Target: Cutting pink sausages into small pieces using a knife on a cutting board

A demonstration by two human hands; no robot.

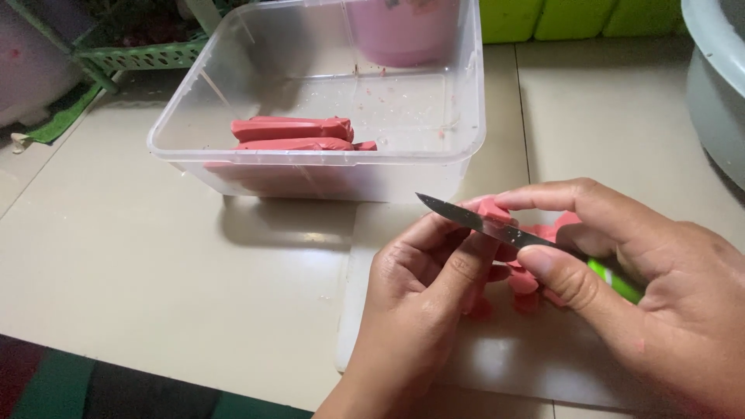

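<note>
— Pink is what we see most: a small pink piece [493, 209] sits pinched at the tips of our left hand [423, 299], thumb and fingers curled closed around it, just above the white cutting board [403, 341].

— And our right hand [660, 287]?

— We have it wrapped shut around a small knife [497, 230] with a green handle [615, 281]. The thumb presses along the flat of the blade, and the blade points toward ten o'clock, lying across the pink piece and touching it.

— What lies under our hands?

— More pink bits [524, 289] rest on the board, partly hidden by our fingers, so we cannot count them. The board itself lies on a pale tiled surface [155, 264].

— And farther out?

— At twelve o'clock from our hands stands a clear plastic tub [310, 167], well apart from the knife. Inside it we see long pink blocks [293, 133] stacked near its front wall, with a pink cup [400, 35] at the back. At eleven o'clock, beyond the tub, there is a green plastic basket [140, 56]. At two o'clock a grey basin [718, 85] shows at the frame's edge, and lime-green containers [543, 17] line the top.
</note>
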